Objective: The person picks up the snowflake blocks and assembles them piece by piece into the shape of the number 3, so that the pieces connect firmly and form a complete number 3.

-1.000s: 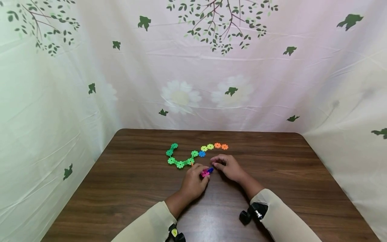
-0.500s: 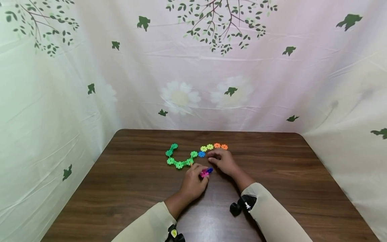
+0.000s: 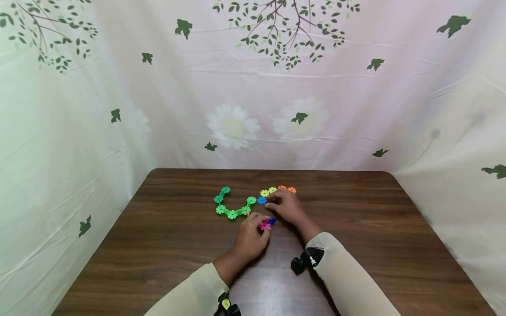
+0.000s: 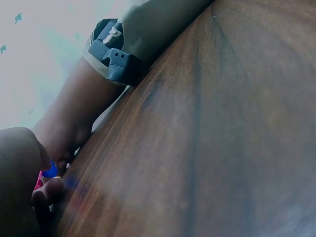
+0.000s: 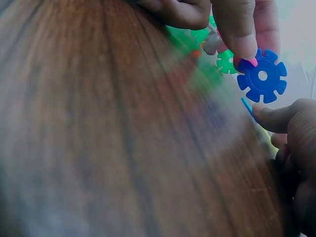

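In the head view my left hand (image 3: 250, 237) pinches a pink notched disc (image 3: 264, 225) joined to a dark blue disc (image 3: 271, 220). The dark blue disc (image 5: 262, 76) faces the right wrist view, held up by the left fingers. My right hand (image 3: 290, 206) is at the right of a lighter blue disc (image 3: 262, 200), thumb and forefinger beside it; whether they touch it I cannot tell. That blue disc lies at the right end of a curved chain of green discs (image 3: 232, 214). An orange piece (image 3: 248, 213) shows by the left fingertips.
Behind the right hand, yellow discs (image 3: 264, 193) and orange discs (image 3: 291, 190) lie in a row, partly covered by its fingers. The brown wooden table (image 3: 166, 245) reaches back to a patterned curtain (image 3: 253, 87).
My right hand has moved left and away from me, from near the dark blue disc to beside the lighter blue one. The left hand keeps its pinch, nearly unmoved.
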`<state>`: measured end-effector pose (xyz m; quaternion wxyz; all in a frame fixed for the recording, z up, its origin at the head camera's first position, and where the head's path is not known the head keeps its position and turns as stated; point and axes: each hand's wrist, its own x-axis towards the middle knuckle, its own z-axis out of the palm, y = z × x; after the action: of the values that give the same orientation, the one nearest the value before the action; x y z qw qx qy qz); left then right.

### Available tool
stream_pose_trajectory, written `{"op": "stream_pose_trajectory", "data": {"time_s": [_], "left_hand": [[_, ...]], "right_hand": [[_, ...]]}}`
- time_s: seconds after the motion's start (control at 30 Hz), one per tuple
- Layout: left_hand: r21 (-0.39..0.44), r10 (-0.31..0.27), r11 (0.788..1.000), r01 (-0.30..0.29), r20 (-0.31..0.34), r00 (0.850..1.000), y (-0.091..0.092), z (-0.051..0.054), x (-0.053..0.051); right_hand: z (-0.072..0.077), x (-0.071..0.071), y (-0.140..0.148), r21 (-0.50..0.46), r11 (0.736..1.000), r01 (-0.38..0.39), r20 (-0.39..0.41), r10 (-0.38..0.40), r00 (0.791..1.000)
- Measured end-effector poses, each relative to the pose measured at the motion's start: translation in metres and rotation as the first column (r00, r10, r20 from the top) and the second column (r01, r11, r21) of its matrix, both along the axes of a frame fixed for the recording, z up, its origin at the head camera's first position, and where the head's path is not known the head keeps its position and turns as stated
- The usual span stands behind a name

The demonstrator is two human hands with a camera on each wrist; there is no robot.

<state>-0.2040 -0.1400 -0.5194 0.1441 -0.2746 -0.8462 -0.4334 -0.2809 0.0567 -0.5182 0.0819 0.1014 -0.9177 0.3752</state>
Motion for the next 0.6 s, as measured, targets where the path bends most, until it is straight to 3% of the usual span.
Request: {"op": "stream_pose_trajectory", "data": {"time_s": [0.43, 0.6], "left_hand": [[-0.008, -0.006, 1.0, 0.006, -0.023, 1.0, -0.0002, -0.0005, 0.0], [-0.012, -0.004, 1.0, 0.004, -0.001, 1.0, -0.0014, -0.0006, -0.0013]], "right_hand": [[0.0036, -0.0044, -0.0063, 0.081, 0.996, 0.038, -0.004, -0.038, 0.999], [0.0043, -0.0072, -0.0093, 0.096, 0.995, 0.039, 0.0, -0.039, 0.999]]}}
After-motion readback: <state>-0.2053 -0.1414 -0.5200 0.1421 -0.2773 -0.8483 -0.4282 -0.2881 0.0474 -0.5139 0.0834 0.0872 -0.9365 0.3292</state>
